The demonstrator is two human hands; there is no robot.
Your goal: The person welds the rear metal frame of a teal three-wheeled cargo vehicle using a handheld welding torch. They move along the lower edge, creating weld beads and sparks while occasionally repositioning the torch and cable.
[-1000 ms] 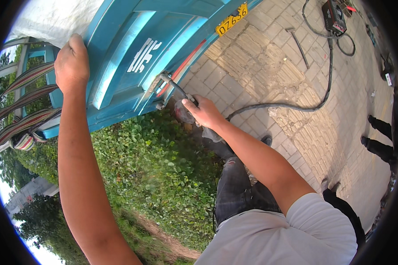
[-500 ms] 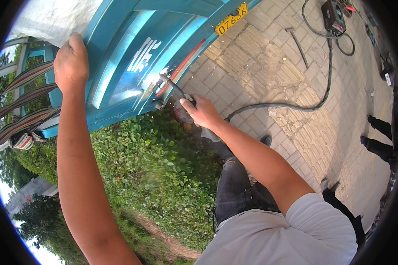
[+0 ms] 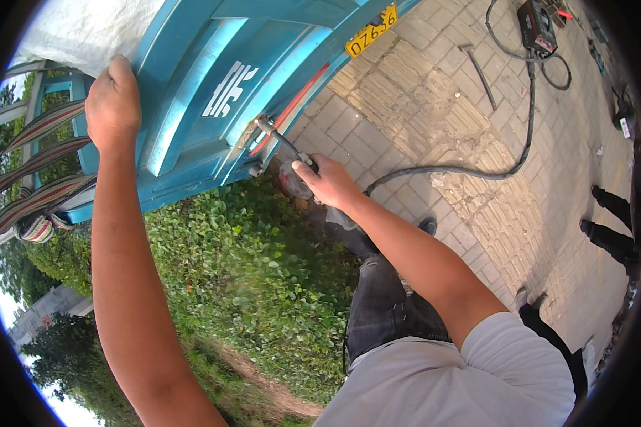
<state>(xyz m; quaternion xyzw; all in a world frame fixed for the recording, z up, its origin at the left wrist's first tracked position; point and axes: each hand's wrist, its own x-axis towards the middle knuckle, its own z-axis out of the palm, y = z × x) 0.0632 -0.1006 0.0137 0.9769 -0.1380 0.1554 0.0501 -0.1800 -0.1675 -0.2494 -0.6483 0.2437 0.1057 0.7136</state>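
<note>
My left hand (image 3: 114, 99) is closed over the top edge of a blue metal tailgate (image 3: 192, 132). In my right hand (image 3: 326, 179) is a welding torch (image 3: 287, 144), its bent neck reaching up and left. The torch tip sits at a scorched, brownish patch (image 3: 249, 132) on the lower part of the tailgate, next to a red strip (image 3: 299, 99). No arc shows at the tip; whether it touches the metal I cannot tell. A black cable (image 3: 463, 169) runs from behind my right hand across the paving.
A welding machine (image 3: 536, 30) stands at the far right, with a T-shaped metal bar (image 3: 479, 77) on the paving near it. Striped straps (image 3: 39, 146) hang left of the tailgate. A green hedge (image 3: 228, 263) lies below it. Another person's dark legs (image 3: 612, 220) show at the right.
The bright arc and flying sparks at the torch tip are gone, and the blue-white glare on the tailgate has faded. Both hands stay almost where they were.
</note>
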